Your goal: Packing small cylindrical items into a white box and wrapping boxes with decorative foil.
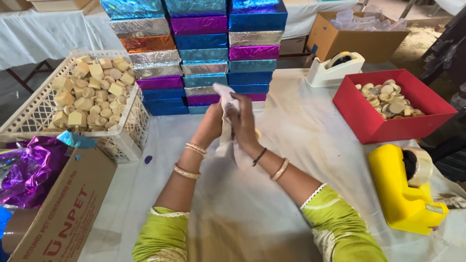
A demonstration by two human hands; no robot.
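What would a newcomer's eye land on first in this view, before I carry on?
Probably the stacks of shiny foil-wrapped boxes in blue, purple, silver and orange at the back of the table. Just in front of them, the left hand and right hand meet around a piece of white cloth. The bright yellow tape dispenser at near right and the red box of pale round pieces behind it also stand out.

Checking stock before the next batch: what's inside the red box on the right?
The red box holds a loose pile of pale round wooden discs, heaped toward its back. What lies beneath the top layer is covered.
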